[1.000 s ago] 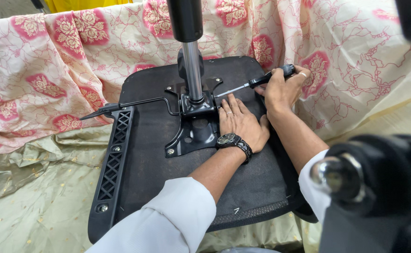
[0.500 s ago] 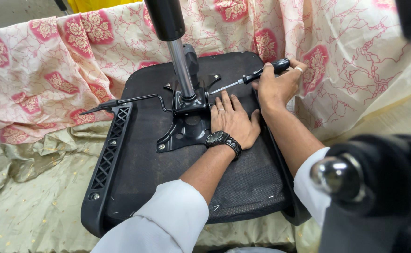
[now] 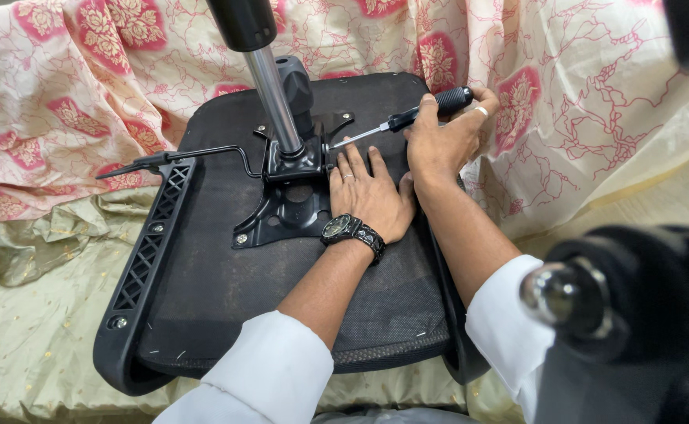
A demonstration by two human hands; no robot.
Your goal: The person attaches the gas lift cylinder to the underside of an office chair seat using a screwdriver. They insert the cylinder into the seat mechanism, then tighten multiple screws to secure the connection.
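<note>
On the upturned black chair seat (image 3: pixel 226 259), we press our left hand (image 3: pixel 368 192) flat, fingers spread, beside the metal base plate (image 3: pixel 285 212), our right hand (image 3: pixel 442 141) clamped around the black screwdriver (image 3: pixel 415 116), its tip at the plate, floral cloth (image 3: pixel 85 86) behind.

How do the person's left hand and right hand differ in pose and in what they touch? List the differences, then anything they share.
The left hand lies flat, fingers spread, on the seat base beside the metal plate; the right hand is curled around a screwdriver. The left hand holds nothing; the right grips the tool's black handle. The left wrist wears a watch; the right wrist is bare. Both wear a ring and white sleeves.
</note>
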